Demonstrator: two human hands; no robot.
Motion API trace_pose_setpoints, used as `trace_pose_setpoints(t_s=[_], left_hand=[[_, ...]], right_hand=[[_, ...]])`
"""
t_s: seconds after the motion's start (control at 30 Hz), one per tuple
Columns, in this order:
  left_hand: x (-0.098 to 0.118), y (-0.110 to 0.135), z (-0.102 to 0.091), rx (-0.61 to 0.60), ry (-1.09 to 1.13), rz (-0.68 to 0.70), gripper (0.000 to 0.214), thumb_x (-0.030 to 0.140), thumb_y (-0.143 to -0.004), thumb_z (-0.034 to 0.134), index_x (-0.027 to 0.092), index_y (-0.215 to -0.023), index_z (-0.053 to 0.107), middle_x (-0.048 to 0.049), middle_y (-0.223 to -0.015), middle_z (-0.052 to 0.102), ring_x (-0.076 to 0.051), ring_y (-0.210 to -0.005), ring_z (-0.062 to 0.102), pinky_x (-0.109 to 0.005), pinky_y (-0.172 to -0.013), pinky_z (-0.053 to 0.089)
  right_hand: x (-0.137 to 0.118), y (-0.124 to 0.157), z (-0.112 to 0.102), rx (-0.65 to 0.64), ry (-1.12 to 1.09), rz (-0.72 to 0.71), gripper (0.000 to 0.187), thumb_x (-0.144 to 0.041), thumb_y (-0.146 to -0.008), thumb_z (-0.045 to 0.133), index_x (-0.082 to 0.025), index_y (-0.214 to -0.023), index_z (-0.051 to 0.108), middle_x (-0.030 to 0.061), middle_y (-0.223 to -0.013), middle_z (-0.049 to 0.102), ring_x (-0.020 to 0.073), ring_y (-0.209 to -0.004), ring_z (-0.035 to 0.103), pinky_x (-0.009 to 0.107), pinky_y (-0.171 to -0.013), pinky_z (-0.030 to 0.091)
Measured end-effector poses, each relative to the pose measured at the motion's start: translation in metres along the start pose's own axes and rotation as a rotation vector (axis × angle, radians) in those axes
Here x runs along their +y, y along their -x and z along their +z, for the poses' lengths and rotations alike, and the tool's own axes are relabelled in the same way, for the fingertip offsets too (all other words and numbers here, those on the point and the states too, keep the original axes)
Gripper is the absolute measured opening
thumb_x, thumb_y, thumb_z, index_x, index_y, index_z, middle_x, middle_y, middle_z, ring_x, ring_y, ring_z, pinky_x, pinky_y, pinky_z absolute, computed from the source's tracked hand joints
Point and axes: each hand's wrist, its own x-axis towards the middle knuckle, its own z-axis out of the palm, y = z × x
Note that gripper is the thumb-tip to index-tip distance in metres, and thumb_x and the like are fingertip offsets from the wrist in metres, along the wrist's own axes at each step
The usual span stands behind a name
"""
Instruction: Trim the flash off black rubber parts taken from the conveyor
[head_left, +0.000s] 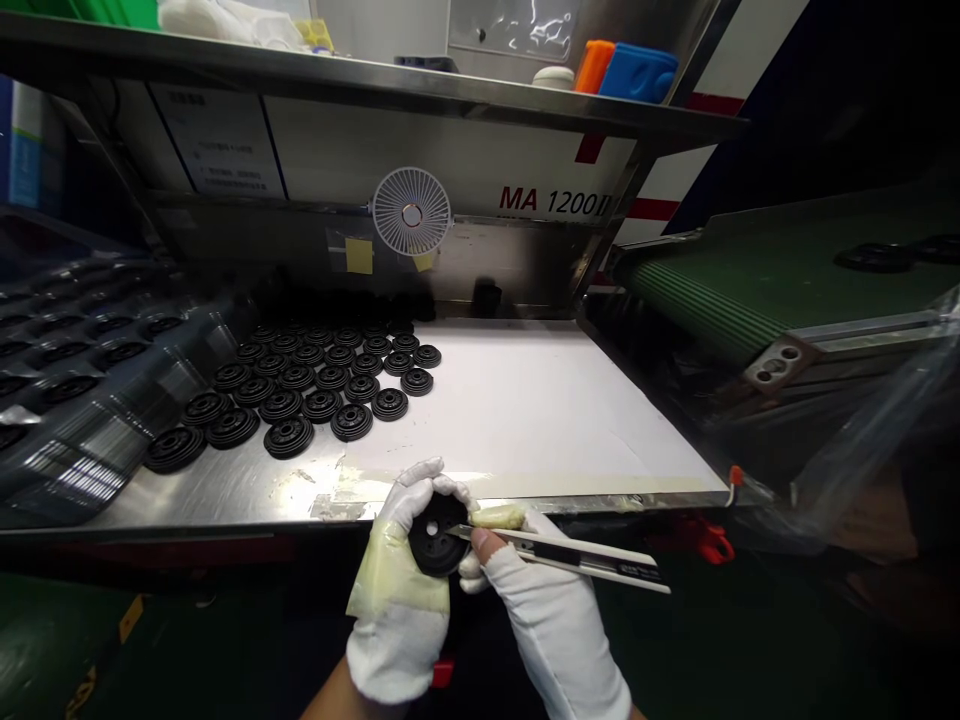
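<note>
My left hand (397,590), in a white glove wrapped with yellowish tape, is shut around a round black rubber part (436,537) with a central hole. My right hand (547,610), also in a white glove, grips a snap-off utility knife (577,558). Its blade tip reaches the rim of the black part. Both hands are just in front of the edge of a stainless steel table (225,490). Many similar black parts (315,385) lie in close rows on the table, beyond my hands. The held part's far side is hidden.
A white sheet (525,400) covers the table's right side. Clear plastic trays (90,400) holding black parts sit at the left. A green conveyor belt (720,290) with black parts runs at the right. A steel shelf (375,85) and small fan (412,212) stand overhead.
</note>
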Motion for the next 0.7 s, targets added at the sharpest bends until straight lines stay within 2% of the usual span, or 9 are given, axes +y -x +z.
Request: trace_pose_setpoints(t_s=[0.1, 0.27, 0.4, 0.6, 0.7], left_hand=[[-0.0012, 0.0009, -0.0007, -0.002, -0.044, 0.021, 0.02, 0.028, -0.085, 0.045, 0.025, -0.105, 0.049, -0.0009, -0.086, 0.053, -0.01, -0.053, 0.049, -0.022, -0.04, 0.037], [0.0006, 0.0016, 0.0001, -0.006, 0.006, -0.045, 0.016, 0.03, -0.085, 0.044, 0.028, -0.1, 0.048, 0.0012, -0.086, 0.051, -0.009, -0.051, 0.048, -0.024, -0.042, 0.037], [0.0009, 0.0015, -0.0004, -0.003, 0.019, -0.066, 0.015, 0.03, -0.085, 0.044, 0.028, -0.099, 0.048, 0.0018, -0.085, 0.05, -0.008, -0.049, 0.045, -0.023, -0.042, 0.036], [-0.0002, 0.0014, -0.0004, -0.008, -0.022, -0.048, 0.018, 0.031, -0.086, 0.044, 0.028, -0.103, 0.046, 0.0011, -0.086, 0.049, -0.009, -0.053, 0.046, -0.024, -0.043, 0.034], [-0.0002, 0.0008, 0.0001, -0.013, -0.042, -0.044, 0.018, 0.03, -0.086, 0.043, 0.029, -0.104, 0.045, 0.0015, -0.087, 0.049, -0.01, -0.053, 0.046, -0.024, -0.043, 0.034]], right_hand=[[-0.0006, 0.0003, -0.001, -0.007, -0.017, 0.018, 0.017, -0.032, -0.072, 0.068, -0.017, -0.075, 0.061, -0.001, -0.059, 0.062, 0.0133, -0.054, 0.06, 0.023, -0.051, 0.052], [-0.0012, -0.0013, -0.002, -0.017, -0.02, 0.048, 0.017, -0.033, -0.073, 0.066, -0.018, -0.072, 0.06, -0.002, -0.053, 0.06, 0.014, -0.051, 0.059, 0.024, -0.049, 0.051], [-0.0012, -0.0031, -0.0009, -0.052, -0.04, 0.084, 0.021, -0.035, -0.073, 0.065, -0.016, -0.068, 0.06, -0.0006, -0.058, 0.062, 0.0126, -0.05, 0.057, 0.024, -0.049, 0.049], [-0.0009, 0.0018, 0.0028, 0.044, -0.061, 0.023, 0.015, -0.031, -0.074, 0.066, -0.017, -0.075, 0.06, -0.0025, -0.057, 0.061, 0.0113, -0.052, 0.057, 0.022, -0.051, 0.049], [0.0001, 0.0021, 0.0027, 0.039, -0.054, 0.01, 0.014, -0.03, -0.075, 0.065, -0.017, -0.075, 0.06, -0.0028, -0.055, 0.06, 0.0108, -0.049, 0.056, 0.022, -0.05, 0.049]])
